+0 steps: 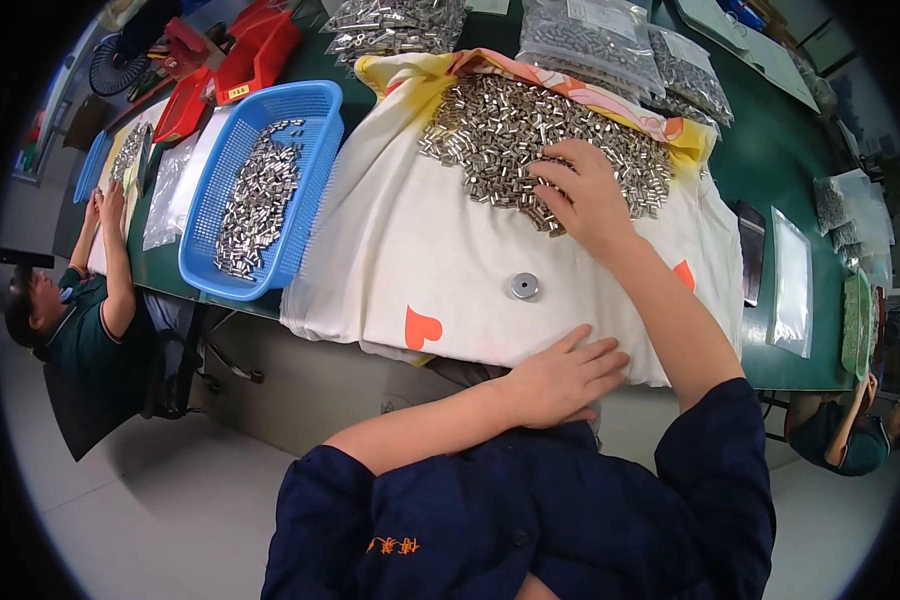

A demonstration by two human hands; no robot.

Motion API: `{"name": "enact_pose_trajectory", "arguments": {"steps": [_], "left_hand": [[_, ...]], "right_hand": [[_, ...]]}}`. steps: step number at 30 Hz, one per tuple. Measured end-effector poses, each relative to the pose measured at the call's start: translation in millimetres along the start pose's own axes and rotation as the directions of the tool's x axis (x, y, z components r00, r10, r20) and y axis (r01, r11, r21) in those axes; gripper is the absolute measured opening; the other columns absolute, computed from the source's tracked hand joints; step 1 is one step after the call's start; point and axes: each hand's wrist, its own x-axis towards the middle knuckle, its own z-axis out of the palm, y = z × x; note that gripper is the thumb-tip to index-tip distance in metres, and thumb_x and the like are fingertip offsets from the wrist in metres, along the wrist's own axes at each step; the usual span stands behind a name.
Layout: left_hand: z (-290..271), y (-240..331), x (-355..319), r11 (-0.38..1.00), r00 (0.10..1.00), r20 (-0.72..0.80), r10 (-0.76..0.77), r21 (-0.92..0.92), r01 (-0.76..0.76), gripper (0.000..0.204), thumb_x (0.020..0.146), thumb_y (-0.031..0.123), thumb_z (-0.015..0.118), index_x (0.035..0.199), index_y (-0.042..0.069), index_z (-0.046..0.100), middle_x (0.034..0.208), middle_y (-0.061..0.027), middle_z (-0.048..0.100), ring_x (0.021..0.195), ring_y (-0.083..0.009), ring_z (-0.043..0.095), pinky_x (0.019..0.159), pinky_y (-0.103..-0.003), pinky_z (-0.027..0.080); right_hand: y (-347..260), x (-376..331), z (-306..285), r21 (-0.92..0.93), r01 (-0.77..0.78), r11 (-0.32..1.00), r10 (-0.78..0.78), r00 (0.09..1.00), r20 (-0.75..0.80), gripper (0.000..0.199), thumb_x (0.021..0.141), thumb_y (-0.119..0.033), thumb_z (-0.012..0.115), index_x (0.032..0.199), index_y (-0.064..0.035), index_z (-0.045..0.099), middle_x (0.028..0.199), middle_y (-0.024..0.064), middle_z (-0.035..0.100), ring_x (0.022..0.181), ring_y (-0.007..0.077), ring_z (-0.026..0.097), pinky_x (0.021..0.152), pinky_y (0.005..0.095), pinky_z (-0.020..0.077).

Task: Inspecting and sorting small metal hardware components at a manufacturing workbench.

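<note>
My right hand [588, 196] reaches over a heap of small silvery metal cylinders [500, 130], fingers curved and apart at its near side. Nothing shows gripped in it, though the undersides of its fingertips are hidden. The heap lies on a white cloth [380, 240] with a yellow and pink edge folded up behind it. My left hand [568, 380] rests palm down, fingers stretched out, at the cloth's front edge. Between the hands and a little left sits a round grey metal disc [524, 287] with a small dark centre hole.
To the left, a blue plastic basket [334, 130] holds more metal cylinders. Bags of metal parts [590, 45] line the back. A dark flat object [751, 250] and a clear plastic bag [792, 290] lie at right. Co-workers sit left [90, 310] and far right [845, 435].
</note>
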Motion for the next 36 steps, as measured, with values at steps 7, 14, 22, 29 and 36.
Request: {"name": "enact_pose_trajectory", "arguments": {"steps": [7,14,22,29,36], "left_hand": [[-96.3,-47.3,-23.1,0.965,0.82,-0.532,-0.211,0.022,0.263,0.035,0.071,0.01,0.063,0.106,0.01,0.058,0.115,-0.0118,0.054,0.108,-0.0288,0.051,0.092,-0.038,0.04],[-123.9,-148.8,-16.9,0.658,0.589,-0.536,-0.605,0.08,0.749,0.05,0.087,0.03,0.047,0.125,-0.001,0.038,0.131,-0.0228,0.034,0.12,-0.0348,0.035,0.1,-0.038,0.028],[-89.4,-161.6,-2.5,0.478,0.576,-0.495,-0.651,0.322,0.817,0.068,0.083,0.046,0.047,0.128,-0.003,0.032,0.133,-0.0257,0.029,0.126,-0.0369,0.025,0.102,-0.05,0.017],[-77.8,-160.9,18.0,0.708,0.74,-0.466,-0.484,0.288,0.645,0.07,0.081,0.044,0.051,0.129,-0.002,0.03,0.135,-0.0236,0.026,0.127,-0.0367,0.023,0.103,-0.05,0.016],[-88.0,-175.7,37.1,0.777,0.851,-0.41,-0.33,0.393,0.491,0.063,0.081,0.041,0.052,0.128,0.003,0.035,0.136,-0.0182,0.028,0.127,-0.0339,0.025,0.102,-0.052,0.018]], "right_hand": [[29.3,-47.1,-46.6,-0.05,-0.432,0.901,0.423,0.897,-0.13,0.032,0.085,-0.019,0.05,0.115,-0.0081,0.051,0.117,0.0157,0.048,0.107,0.0335,0.044,0.093,0.0392,0.0348],[46.8,-68.0,-30.6,-0.249,-0.536,0.807,0.559,0.829,0.027,0.051,0.088,-0.033,0.042,0.132,-0.0104,0.032,0.135,0.0248,0.027,0.125,0.0375,0.025,0.103,0.041,0.022],[16.0,-51.1,-1.8,-0.366,-0.541,0.758,0.595,0.802,0.048,0.057,0.087,-0.042,0.041,0.134,-0.0108,0.03,0.136,0.0258,0.022,0.128,0.037,0.019,0.104,0.0469,0.0141],[7.6,-31.1,10.5,-0.335,-0.445,0.831,0.489,0.871,0.055,0.056,0.085,-0.04,0.045,0.133,-0.0138,0.032,0.138,0.0217,0.023,0.129,0.0338,0.019,0.105,0.0462,0.0134],[21.4,1.6,22.6,-0.373,-0.284,0.883,0.329,0.942,0.061,0.052,0.083,-0.035,0.05,0.13,-0.0157,0.037,0.134,0.0169,0.031,0.127,0.0311,0.026,0.102,0.0494,0.0182]]}}
